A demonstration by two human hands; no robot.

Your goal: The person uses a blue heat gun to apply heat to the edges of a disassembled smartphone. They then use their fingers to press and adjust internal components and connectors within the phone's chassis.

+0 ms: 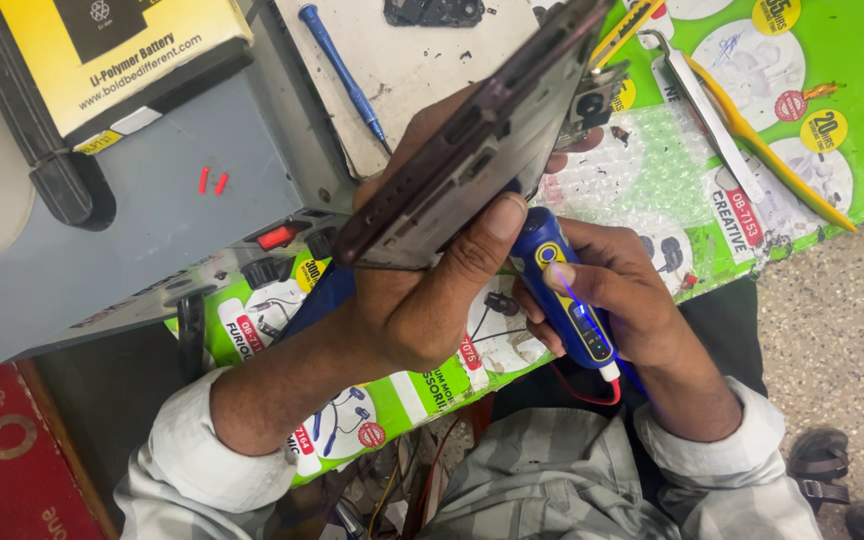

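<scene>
Over green printed sheet (832, 90) | left hand (422, 300): phone (472, 140) | right hand (622, 290): blue tool (562, 290)

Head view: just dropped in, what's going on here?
A person's left hand holds an opened phone tilted on edge above the bench. The right hand grips a blue powered tool with a red cable, its tip hidden behind the phone. Metal tweezers and a blue screwdriver lie untouched on the bench.
</scene>
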